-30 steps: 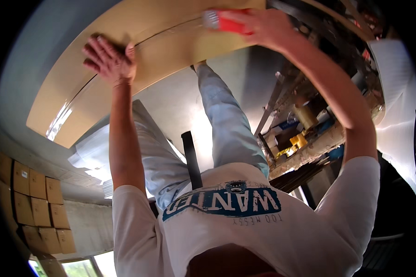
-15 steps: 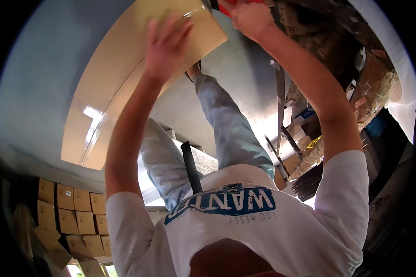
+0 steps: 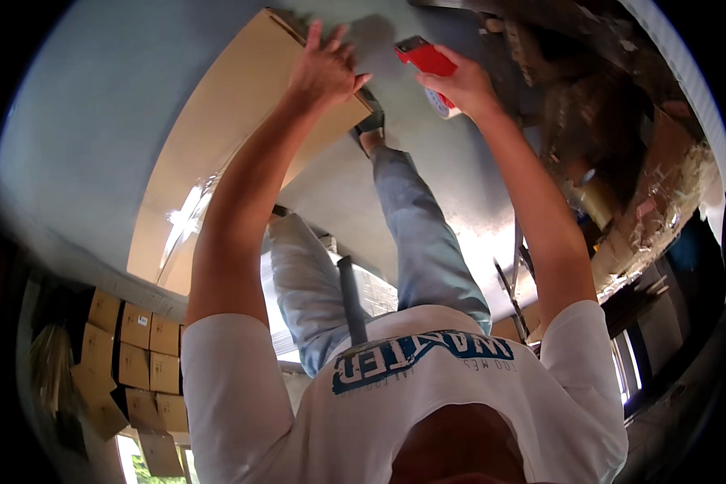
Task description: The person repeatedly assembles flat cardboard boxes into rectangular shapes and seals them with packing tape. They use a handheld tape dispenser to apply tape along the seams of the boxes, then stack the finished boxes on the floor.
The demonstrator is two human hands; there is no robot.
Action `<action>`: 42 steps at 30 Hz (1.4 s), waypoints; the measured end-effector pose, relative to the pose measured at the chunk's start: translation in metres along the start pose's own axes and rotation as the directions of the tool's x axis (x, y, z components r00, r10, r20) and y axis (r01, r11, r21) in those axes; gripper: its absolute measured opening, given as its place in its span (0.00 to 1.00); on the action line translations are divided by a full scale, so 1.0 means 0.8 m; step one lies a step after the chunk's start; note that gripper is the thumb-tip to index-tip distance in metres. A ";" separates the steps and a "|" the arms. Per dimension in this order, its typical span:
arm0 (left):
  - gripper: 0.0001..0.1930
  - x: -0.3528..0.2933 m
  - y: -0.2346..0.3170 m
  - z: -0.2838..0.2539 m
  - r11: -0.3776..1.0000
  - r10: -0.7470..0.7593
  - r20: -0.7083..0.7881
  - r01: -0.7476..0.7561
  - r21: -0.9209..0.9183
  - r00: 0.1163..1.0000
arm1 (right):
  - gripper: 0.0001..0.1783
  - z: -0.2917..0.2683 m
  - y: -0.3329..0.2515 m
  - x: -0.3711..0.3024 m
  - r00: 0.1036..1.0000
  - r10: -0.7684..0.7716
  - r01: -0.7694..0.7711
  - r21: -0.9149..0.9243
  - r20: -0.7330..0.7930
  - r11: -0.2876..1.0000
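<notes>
A long brown cardboard box [image 3: 210, 121] lies on the grey floor ahead and to the left. A shiny strip of clear tape [image 3: 187, 211] runs along its near part. My left hand [image 3: 327, 71] is at the right end of the box, with its fingers spread and nothing in them. Whether the palm presses on the cardboard, I cannot tell. My right hand [image 3: 468, 85] grips a red tape dispenser [image 3: 429, 61] by its handle, with a roll of tape [image 3: 440, 103] showing beneath. The dispenser is held apart from the box, to its right.
Stacked small cardboard boxes [image 3: 149, 331] stand at the lower left. Scrap cardboard and a plastic-wrapped bundle [image 3: 649, 218] crowd the right side. My foot [image 3: 371, 137] is close to the box's right end.
My left hand has moved from the top of the box to its right end. My right hand has come lower in the view with the tape dispenser, which now shows fully. The box appears shifted and turned.
</notes>
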State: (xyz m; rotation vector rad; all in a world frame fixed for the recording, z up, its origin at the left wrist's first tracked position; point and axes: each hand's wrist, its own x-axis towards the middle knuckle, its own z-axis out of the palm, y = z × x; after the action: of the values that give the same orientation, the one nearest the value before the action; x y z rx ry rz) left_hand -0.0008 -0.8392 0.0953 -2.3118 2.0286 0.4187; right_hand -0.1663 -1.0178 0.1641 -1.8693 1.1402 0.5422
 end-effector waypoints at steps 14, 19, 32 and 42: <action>0.39 -0.100 0.019 0.065 0.712 -0.691 -0.217 0.594 -0.374 0.690 | 0.29 0.071 -0.185 0.024 0.955 -0.264 0.245 0.146 0.136 0.959; 0.39 -0.105 0.015 0.074 0.738 -0.673 -0.338 0.561 -0.375 0.658 | 0.35 0.063 -0.020 -0.082 0.983 -0.117 0.127 -0.060 0.143 0.990; 0.08 -0.056 0.008 0.012 0.959 0.122 -0.362 -0.204 -0.198 0.924 | 0.18 0.125 -0.043 -0.094 0.946 0.089 0.251 -0.877 0.312 0.410; 0.17 -0.037 -0.071 0.035 0.919 0.298 -0.213 -0.341 -0.200 0.930 | 0.26 0.151 -0.041 -0.033 0.947 0.067 0.188 -0.709 0.315 0.679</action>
State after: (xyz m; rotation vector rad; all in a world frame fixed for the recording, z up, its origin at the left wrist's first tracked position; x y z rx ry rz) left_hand 0.0467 -0.7968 0.0665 -2.2056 2.5941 0.5034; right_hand -0.1430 -0.8962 0.1327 -2.3531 0.6596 1.3743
